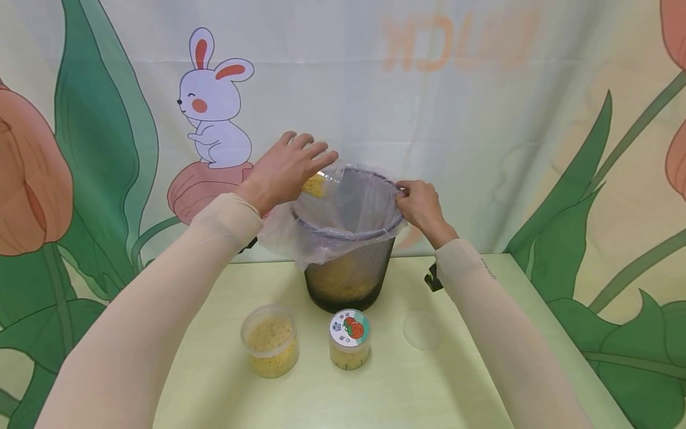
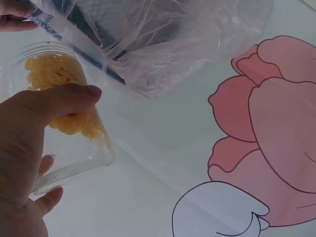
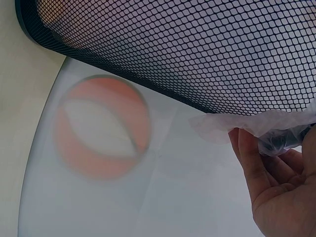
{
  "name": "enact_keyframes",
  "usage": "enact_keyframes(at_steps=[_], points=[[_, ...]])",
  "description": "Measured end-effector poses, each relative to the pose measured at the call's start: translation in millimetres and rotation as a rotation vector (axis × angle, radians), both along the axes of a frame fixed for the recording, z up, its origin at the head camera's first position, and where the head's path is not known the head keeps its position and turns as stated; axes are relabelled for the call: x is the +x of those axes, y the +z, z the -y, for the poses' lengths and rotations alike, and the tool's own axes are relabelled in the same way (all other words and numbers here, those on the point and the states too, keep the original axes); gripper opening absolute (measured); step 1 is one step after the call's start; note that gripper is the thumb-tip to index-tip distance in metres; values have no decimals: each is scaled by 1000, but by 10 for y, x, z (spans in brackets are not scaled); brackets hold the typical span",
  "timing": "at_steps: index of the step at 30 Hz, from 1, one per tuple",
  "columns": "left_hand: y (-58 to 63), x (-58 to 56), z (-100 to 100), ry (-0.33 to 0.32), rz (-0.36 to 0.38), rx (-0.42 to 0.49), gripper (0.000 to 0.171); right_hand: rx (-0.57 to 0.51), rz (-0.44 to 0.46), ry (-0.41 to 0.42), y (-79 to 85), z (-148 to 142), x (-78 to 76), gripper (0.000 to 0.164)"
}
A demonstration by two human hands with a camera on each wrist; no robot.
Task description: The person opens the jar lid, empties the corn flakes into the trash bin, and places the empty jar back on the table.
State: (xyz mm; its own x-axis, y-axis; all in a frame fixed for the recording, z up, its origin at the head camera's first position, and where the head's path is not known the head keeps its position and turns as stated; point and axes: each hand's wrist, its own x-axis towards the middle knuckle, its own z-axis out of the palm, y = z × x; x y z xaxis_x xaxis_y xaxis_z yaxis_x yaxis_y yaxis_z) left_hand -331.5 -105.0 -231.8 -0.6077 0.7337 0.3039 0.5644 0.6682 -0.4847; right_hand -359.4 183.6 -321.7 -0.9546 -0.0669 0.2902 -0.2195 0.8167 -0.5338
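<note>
My left hand (image 1: pixel 293 168) grips a clear jar (image 2: pixel 74 150) tipped over the left side of the bin's mouth. Yellow flakes (image 2: pixel 57 74) have gathered toward the jar's open end. The black mesh bin (image 1: pixel 348 271) stands near the back of the table, lined with a thin translucent plastic bag (image 1: pixel 321 249) folded over its rim. With my right hand (image 1: pixel 421 205) I pinch the bag and rim on the right side; the right wrist view shows the fingers curled round the bag's edge. Something yellowish shows through the lower mesh.
In front of the bin stand an unlidded tub (image 1: pixel 272 351) of yellow crumbs and a smaller tub (image 1: pixel 349 348) with a tomato-picture lid. A clear round lid (image 1: pixel 423 330) lies to their right on the table (image 1: pixel 386 399). A printed curtain (image 1: pixel 471 119) hangs behind.
</note>
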Motion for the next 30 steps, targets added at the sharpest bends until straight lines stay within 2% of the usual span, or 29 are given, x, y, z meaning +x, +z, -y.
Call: enact_keyframes(at_steps=[14, 30], points=[[-28, 2, -9, 2, -32, -70, 63, 8, -11, 3, -17, 4, -3, 47], [2, 13, -44, 14, -37, -134, 66, 7, -27, -1, 2, 5, 8, 47]])
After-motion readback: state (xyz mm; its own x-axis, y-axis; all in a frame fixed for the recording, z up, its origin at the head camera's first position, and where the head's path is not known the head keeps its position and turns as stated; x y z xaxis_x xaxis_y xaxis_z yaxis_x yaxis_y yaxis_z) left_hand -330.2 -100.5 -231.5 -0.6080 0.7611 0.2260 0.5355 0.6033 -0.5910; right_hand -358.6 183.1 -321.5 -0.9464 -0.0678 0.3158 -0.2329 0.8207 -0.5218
